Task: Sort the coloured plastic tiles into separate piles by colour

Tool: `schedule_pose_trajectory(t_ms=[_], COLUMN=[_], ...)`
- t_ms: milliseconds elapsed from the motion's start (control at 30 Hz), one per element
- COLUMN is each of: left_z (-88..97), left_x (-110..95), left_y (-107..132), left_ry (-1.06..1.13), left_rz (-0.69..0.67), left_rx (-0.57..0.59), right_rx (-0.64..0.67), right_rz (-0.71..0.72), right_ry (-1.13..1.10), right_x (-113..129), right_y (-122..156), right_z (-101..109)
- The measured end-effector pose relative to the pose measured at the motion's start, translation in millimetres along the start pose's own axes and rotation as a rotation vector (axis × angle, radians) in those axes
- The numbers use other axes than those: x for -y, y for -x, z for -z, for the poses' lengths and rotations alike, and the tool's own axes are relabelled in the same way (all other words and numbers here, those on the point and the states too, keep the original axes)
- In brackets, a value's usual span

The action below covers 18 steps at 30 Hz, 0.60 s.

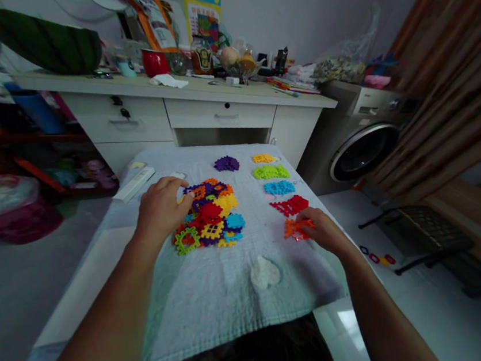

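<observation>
A mixed pile of colourful plastic interlocking tiles [210, 214] lies in the middle of a small table covered with a pale cloth [219, 299]. My left hand [162, 205] rests on the pile's left edge, fingers curled down onto the tiles. My right hand [321, 230] sits at the table's right edge, fingertips pinching the orange tiles [294, 229]. Sorted groups lie apart: purple [226, 163], yellow [263, 158], green [271, 172], blue [279, 187] and red [291, 205].
A white flat bar [134, 184] lies at the table's back left. A cluttered white desk with drawers [215, 114] stands behind, a washing machine [360, 143] to the right, a dark chair [429, 231] beside it. Small coloured rings [377, 257] lie on the floor.
</observation>
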<state>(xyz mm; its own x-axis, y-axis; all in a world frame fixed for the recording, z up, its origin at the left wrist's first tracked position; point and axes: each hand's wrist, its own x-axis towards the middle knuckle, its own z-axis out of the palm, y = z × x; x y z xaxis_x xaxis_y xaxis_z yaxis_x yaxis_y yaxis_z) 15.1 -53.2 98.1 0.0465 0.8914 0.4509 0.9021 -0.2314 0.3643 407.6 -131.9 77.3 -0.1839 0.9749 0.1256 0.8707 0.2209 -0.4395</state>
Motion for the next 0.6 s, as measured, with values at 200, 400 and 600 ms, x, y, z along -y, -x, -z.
schedule_pose_trajectory(t_ms=[200, 400, 600], left_z=[37.9, 39.1, 27.7], left_x=[3.1, 42.1, 68.6], left_y=[19.8, 76.0, 110.6], left_ry=[-0.188, -0.418, -0.462], left_rz=[0.016, 0.232, 0.463], left_rx=[0.165, 0.259, 0.308], right_rx=[0.039, 0.018, 0.105], right_rz=[0.056, 0.066, 0.262], right_ry=[0.17, 0.21, 0.009], right_x=[-1.9, 18.9, 80.3], right_y=[-1.5, -9.9, -39.3], right_z=[-12.0, -10.6, -37.3])
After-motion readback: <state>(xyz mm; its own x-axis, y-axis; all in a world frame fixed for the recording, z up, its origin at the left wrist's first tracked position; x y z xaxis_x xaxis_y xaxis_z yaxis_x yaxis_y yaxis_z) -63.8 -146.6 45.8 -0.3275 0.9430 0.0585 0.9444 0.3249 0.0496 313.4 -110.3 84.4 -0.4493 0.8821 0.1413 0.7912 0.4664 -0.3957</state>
